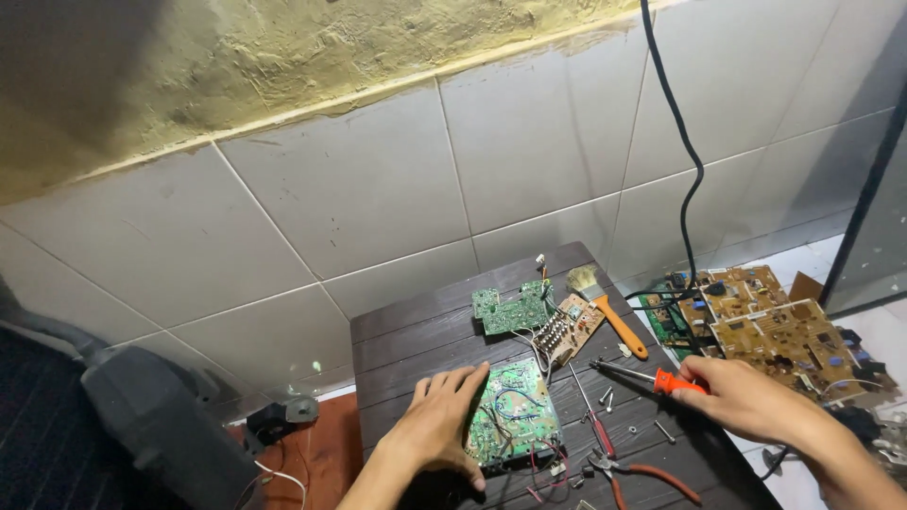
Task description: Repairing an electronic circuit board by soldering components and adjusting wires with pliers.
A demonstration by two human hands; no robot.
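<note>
Orange pliers (628,469) cut off at bottom edge, screwdriver handle (673,382) partly hidden

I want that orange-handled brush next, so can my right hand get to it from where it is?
Probably yes. The brush lies uncovered on the table, just beyond the right hand. But that hand grips a screwdriver, so it isn't free to grasp.

Orange-handled brush (609,312), pliers (624,467) — brown circuit boards (784,345) lie beyond.
</note>
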